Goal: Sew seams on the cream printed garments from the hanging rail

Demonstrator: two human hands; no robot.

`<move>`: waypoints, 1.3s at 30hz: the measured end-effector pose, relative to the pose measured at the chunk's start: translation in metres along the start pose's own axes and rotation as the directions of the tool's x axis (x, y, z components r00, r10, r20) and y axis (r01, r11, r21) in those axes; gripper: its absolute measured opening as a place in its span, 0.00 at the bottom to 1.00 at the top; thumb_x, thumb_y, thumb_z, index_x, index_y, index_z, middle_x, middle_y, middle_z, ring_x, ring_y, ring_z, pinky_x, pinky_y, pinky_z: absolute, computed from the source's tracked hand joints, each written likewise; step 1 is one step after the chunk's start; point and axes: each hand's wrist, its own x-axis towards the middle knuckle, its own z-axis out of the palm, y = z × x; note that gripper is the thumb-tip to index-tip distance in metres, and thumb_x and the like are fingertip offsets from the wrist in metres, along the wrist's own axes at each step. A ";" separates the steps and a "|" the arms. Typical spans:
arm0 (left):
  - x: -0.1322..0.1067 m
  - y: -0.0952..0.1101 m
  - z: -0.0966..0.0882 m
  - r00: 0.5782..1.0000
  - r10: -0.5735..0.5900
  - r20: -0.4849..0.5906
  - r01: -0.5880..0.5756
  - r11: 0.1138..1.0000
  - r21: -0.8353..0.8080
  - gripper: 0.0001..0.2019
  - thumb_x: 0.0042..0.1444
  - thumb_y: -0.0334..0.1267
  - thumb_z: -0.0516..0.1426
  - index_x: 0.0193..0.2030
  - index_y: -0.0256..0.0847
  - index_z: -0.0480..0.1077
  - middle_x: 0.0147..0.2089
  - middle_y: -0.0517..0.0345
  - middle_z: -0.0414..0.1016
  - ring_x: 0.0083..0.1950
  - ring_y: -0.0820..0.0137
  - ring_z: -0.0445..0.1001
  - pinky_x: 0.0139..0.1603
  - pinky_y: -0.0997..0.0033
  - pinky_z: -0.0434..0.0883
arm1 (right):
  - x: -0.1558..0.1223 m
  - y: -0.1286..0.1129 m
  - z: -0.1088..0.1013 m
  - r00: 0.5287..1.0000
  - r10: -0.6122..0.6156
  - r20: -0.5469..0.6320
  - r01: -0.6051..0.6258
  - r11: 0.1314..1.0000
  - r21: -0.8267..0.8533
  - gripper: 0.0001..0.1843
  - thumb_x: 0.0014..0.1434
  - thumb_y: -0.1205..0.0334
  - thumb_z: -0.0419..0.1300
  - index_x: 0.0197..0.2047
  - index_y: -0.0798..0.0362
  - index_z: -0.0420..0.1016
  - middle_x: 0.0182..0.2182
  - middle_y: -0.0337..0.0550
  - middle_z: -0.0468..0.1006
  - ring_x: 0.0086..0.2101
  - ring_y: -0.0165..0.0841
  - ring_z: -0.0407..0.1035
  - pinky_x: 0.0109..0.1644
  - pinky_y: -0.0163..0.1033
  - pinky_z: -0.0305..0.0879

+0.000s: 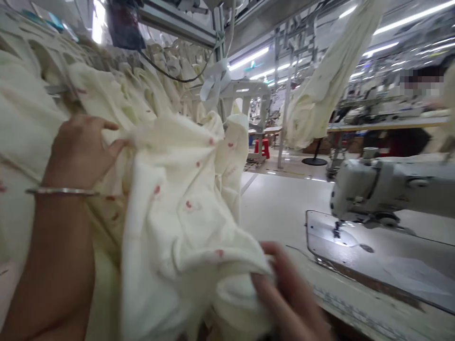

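Note:
A cream garment (185, 189) with small red printed motifs hangs in front of me, its lower part drawn out to the right. My right hand (287, 293), blurred by motion, has its fingers closed on the garment's lower right edge. My left hand (80, 149), with a thin bangle at the wrist, is among the hanging garments on the left. Its thumb and index finger are apart, the thumb tip at the garment's left edge; the other fingers are mostly hidden.
More cream garments (21, 113) hang in a dense row on the left. At right, a sewing machine (391, 189) with a lit needle area stands on a white table (277, 203). Further back are a hanging fabric bundle (320, 99), a red stool (263, 148) and metal framing.

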 end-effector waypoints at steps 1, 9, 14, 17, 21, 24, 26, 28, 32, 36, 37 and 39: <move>-0.010 0.015 0.007 0.997 0.049 0.053 -0.042 0.989 -0.141 0.13 0.60 0.41 0.56 0.47 0.33 0.71 0.47 0.52 0.73 0.51 0.61 0.71 0.58 0.52 0.65 | 0.002 -0.028 -0.024 0.998 -0.036 -0.045 0.033 0.997 -0.075 0.17 0.61 0.44 0.55 0.47 0.44 0.66 0.37 0.38 0.77 0.28 0.32 0.72 0.28 0.30 0.68; -0.094 0.180 0.095 0.586 0.768 0.258 -0.350 0.527 -0.774 0.32 0.54 0.30 0.53 0.66 0.36 0.49 0.52 0.45 0.69 0.47 0.61 0.72 0.45 0.59 0.74 | 0.046 -0.084 -0.130 0.937 -0.324 0.132 0.349 0.850 -0.395 0.14 0.57 0.55 0.60 0.46 0.48 0.67 0.40 0.40 0.74 0.41 0.33 0.70 0.41 0.35 0.69; -0.070 0.217 0.127 0.542 0.790 0.287 -0.446 0.560 -0.698 0.20 0.51 0.23 0.46 0.49 0.37 0.68 0.40 0.52 0.71 0.40 0.65 0.71 0.45 0.60 0.71 | 0.048 -0.020 -0.149 0.930 -0.341 -0.135 0.231 0.832 -0.505 0.18 0.52 0.60 0.57 0.48 0.51 0.68 0.37 0.42 0.76 0.36 0.36 0.72 0.38 0.40 0.70; -0.073 0.222 0.125 0.408 0.871 0.273 -0.430 0.447 -0.784 0.27 0.53 0.28 0.50 0.62 0.34 0.56 0.44 0.49 0.69 0.41 0.65 0.70 0.46 0.61 0.72 | 0.049 -0.014 -0.143 0.840 -0.473 -0.265 0.270 0.789 -0.552 0.15 0.55 0.64 0.54 0.47 0.50 0.65 0.39 0.42 0.75 0.40 0.36 0.71 0.44 0.43 0.68; -0.084 0.229 0.119 0.479 0.845 0.238 -0.513 0.489 -0.706 0.30 0.52 0.27 0.49 0.64 0.33 0.53 0.46 0.48 0.68 0.42 0.63 0.70 0.42 0.61 0.73 | 0.053 -0.033 -0.133 0.646 -0.725 -0.239 0.410 0.594 -0.693 0.14 0.58 0.68 0.53 0.48 0.47 0.64 0.43 0.42 0.72 0.45 0.34 0.68 0.45 0.39 0.68; -0.073 0.232 0.107 0.585 0.802 0.122 -0.676 0.565 -0.473 0.21 0.52 0.24 0.47 0.51 0.37 0.68 0.38 0.52 0.67 0.36 0.63 0.70 0.31 0.64 0.71 | 0.059 -0.033 -0.133 0.597 -0.781 -0.183 0.407 0.492 -0.770 0.22 0.55 0.73 0.48 0.53 0.49 0.61 0.46 0.46 0.69 0.46 0.35 0.67 0.38 0.36 0.70; -0.059 0.229 0.097 0.651 0.759 -0.015 -0.708 0.601 -0.371 0.18 0.53 0.24 0.47 0.44 0.40 0.71 0.36 0.55 0.67 0.35 0.64 0.70 0.30 0.67 0.68 | 0.060 -0.023 -0.135 0.665 -0.721 -0.196 0.353 0.534 -0.768 0.23 0.54 0.72 0.49 0.54 0.50 0.61 0.44 0.46 0.71 0.41 0.34 0.70 0.32 0.34 0.70; -0.046 0.221 0.091 0.709 0.700 -0.083 -0.676 0.642 -0.362 0.15 0.53 0.25 0.48 0.42 0.41 0.72 0.37 0.55 0.66 0.36 0.66 0.70 0.32 0.68 0.68 | 0.055 -0.008 -0.137 0.712 -0.672 -0.204 0.325 0.573 -0.752 0.21 0.56 0.69 0.51 0.53 0.50 0.62 0.38 0.42 0.72 0.33 0.32 0.71 0.28 0.32 0.69; -0.040 0.198 0.103 0.768 0.633 0.100 -0.481 0.672 -0.563 0.14 0.55 0.28 0.48 0.42 0.41 0.73 0.40 0.55 0.68 0.39 0.68 0.70 0.40 0.69 0.67 | 0.026 0.019 -0.132 0.780 -0.593 -0.200 0.314 0.647 -0.695 0.12 0.63 0.62 0.52 0.50 0.46 0.63 0.29 0.33 0.72 0.23 0.26 0.68 0.26 0.29 0.69; -0.054 0.173 0.133 0.869 0.357 0.342 0.058 0.613 -0.788 0.12 0.56 0.33 0.48 0.43 0.42 0.71 0.38 0.58 0.72 0.38 0.70 0.70 0.38 0.73 0.65 | -0.002 0.037 -0.117 0.713 -0.679 -0.173 0.356 0.564 -0.745 0.04 0.64 0.64 0.52 0.43 0.48 0.65 0.26 0.34 0.72 0.22 0.26 0.69 0.25 0.28 0.68; -0.059 0.168 0.140 0.871 0.284 0.401 0.196 0.549 -0.813 0.11 0.56 0.35 0.50 0.42 0.41 0.70 0.36 0.59 0.71 0.37 0.70 0.69 0.35 0.75 0.65 | -0.007 0.041 -0.112 0.653 -0.744 -0.143 0.381 0.486 -0.787 0.05 0.63 0.67 0.53 0.42 0.49 0.66 0.28 0.37 0.74 0.25 0.28 0.71 0.27 0.29 0.70; -0.066 0.161 0.152 0.858 0.167 0.485 0.399 0.378 -0.835 0.10 0.53 0.39 0.53 0.41 0.41 0.68 0.33 0.61 0.70 0.34 0.72 0.68 0.33 0.77 0.64 | -0.014 0.048 -0.099 0.531 -0.842 -0.091 0.408 0.349 -0.844 0.11 0.61 0.72 0.55 0.45 0.50 0.69 0.35 0.42 0.77 0.33 0.34 0.74 0.35 0.35 0.73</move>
